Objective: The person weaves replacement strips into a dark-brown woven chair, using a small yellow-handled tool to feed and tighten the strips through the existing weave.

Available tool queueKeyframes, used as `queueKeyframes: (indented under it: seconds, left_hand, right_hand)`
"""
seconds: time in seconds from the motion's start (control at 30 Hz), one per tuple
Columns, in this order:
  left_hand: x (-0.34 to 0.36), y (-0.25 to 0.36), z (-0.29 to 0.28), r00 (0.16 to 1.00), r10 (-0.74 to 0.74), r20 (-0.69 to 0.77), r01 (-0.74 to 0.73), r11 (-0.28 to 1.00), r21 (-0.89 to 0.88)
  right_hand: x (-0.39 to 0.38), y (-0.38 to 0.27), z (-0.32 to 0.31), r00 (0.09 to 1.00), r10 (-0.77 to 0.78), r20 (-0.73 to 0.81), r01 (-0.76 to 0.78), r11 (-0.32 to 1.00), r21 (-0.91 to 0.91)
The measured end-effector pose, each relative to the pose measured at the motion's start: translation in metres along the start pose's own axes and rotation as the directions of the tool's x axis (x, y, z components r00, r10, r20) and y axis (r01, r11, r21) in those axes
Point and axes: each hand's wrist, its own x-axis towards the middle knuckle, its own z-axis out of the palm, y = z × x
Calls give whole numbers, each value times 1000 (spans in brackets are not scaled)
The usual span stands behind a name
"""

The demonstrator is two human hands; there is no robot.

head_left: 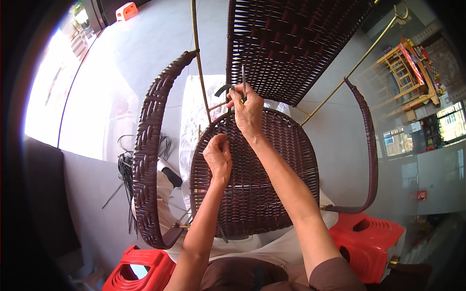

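Note:
A dark brown woven chair with a metal frame stands in front of me, its round seat (257, 179) between my knees. At the seat's back edge, beside the lower corner of the woven backrest (291, 43), my right hand (249, 114) is closed round a slim tool (243, 76) with a narrow metal blade pointing up. A dark strip (223, 90) curls out beside its fingers; whether they grip it too is unclear. Nearer to me, my left hand (218, 157) is pinched closed over the seat's back left part. What its fingertips hold is hidden.
A wrapped left armrest (147, 160) and a thinner right armrest (370, 145) flank my arms. Loose dark strips (127, 174) hang outside the left one. Red plastic stools stand at left (148, 259) and right (361, 242). Wooden furniture (407, 72) stands far right.

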Motion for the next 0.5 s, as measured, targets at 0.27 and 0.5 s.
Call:
queueKeyframes:
  seconds: [0.27, 0.5]
  left_hand:
    - [5, 6, -4, 994, 105, -10, -104, 993, 64]
    - [9, -3, -4, 994, 106, 38, -108, 991, 80]
  right_hand:
    - [10, -20, -4, 999, 19, -26, -18, 999, 37]
    - [16, -24, -3, 1000, -10, -5, 10, 999, 49]
